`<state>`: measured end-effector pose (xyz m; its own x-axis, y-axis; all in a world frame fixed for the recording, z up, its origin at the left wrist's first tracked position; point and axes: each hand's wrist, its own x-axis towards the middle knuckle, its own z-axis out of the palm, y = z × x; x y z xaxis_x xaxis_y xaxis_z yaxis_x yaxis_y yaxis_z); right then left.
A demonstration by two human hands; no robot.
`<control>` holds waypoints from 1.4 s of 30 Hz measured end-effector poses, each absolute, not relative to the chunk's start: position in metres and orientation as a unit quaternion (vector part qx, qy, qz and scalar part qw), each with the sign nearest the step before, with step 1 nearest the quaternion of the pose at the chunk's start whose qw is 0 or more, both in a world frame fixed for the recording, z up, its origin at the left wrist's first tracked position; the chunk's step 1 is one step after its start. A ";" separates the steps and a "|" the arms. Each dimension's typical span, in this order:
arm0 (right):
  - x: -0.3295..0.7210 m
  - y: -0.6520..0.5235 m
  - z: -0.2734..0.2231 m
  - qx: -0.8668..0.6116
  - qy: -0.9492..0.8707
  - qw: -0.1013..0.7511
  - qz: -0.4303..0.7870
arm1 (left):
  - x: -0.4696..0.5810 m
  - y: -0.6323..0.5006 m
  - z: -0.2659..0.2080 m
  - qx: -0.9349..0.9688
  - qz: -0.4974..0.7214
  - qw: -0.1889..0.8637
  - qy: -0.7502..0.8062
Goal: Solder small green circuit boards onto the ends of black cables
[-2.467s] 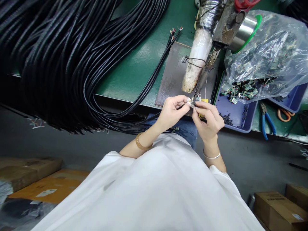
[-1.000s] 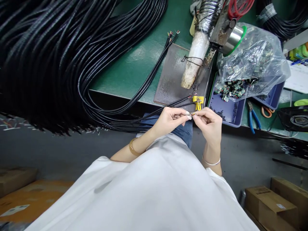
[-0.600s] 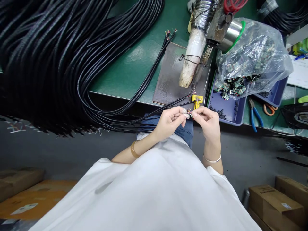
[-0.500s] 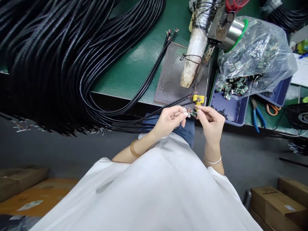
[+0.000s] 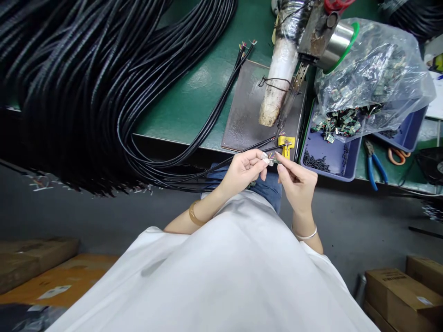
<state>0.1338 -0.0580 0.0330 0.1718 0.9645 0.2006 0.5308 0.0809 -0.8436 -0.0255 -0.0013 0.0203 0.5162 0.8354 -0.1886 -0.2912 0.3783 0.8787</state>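
Note:
My left hand (image 5: pixel 247 169) is closed in a pinch on a small circuit board with thin coloured wires (image 5: pixel 272 161), just past the bench edge. From the other side, the thumb and fingertips of my right hand (image 5: pixel 298 183) pinch the same small piece and cover part of it. Close beyond the fingertips are a yellow clamp (image 5: pixel 286 141) and stripped ends of black cables (image 5: pixel 266 142). Above them a soldering iron-like metal tip (image 5: pixel 292 99) points down beside a white, tape-wrapped tube (image 5: pixel 273 87).
Black cables (image 5: pixel 83 92) in a thick bundle hang over the bench's left side. A purple tray (image 5: pixel 332 171) holds small black pieces and circuit boards under a plastic bag (image 5: pixel 380 69). Blue-handled pliers (image 5: pixel 375 166), orange-handled scissors (image 5: pixel 398 156) and a solder spool (image 5: pixel 339 46) are at right.
My right hand has moved slightly left, bringing its fingertips closer to those of my left hand. The left hand keeps its pinch almost in place. The view has shifted a little.

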 end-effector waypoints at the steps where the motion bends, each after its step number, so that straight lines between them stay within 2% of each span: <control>1: 0.133 -0.059 0.032 -0.630 -0.593 0.433 0.251 | -0.026 -0.001 0.020 0.414 0.371 0.766 0.324; 4: 0.134 -0.059 0.031 -0.632 -0.574 0.440 0.280 | -0.027 -0.001 0.020 0.412 0.363 0.773 0.319; 10: 0.147 -0.052 0.037 -0.589 -0.545 0.417 0.427 | -0.033 0.001 0.022 0.452 0.294 0.788 0.298; 16: 0.148 -0.055 0.045 -0.611 -0.541 0.464 0.343 | -0.032 0.000 0.023 0.467 0.292 0.778 0.303; 21: 0.149 -0.052 0.041 -0.604 -0.519 0.461 0.390 | -0.032 0.000 0.026 0.483 0.281 0.776 0.293; 24: 0.151 -0.052 0.039 -0.589 -0.539 0.430 0.421 | -0.032 -0.001 0.027 0.487 0.276 0.780 0.280; 26: 0.150 -0.054 0.039 -0.598 -0.553 0.423 0.398 | -0.031 -0.001 0.026 0.488 0.283 0.777 0.281; 30: 0.147 -0.060 0.040 -0.618 -0.599 0.434 0.266 | -0.031 -0.001 0.022 0.494 0.294 0.764 0.293; 36: 0.147 -0.062 0.032 -0.587 -0.705 0.386 0.101 | -0.029 -0.002 0.017 0.491 0.323 0.748 0.309; 40: 0.144 -0.060 0.027 -0.589 -0.714 0.375 0.050 | -0.026 -0.005 0.013 0.493 0.347 0.728 0.326; 42: 0.140 -0.060 0.027 -0.597 -0.703 0.380 0.070 | -0.025 -0.007 0.012 0.498 0.366 0.712 0.333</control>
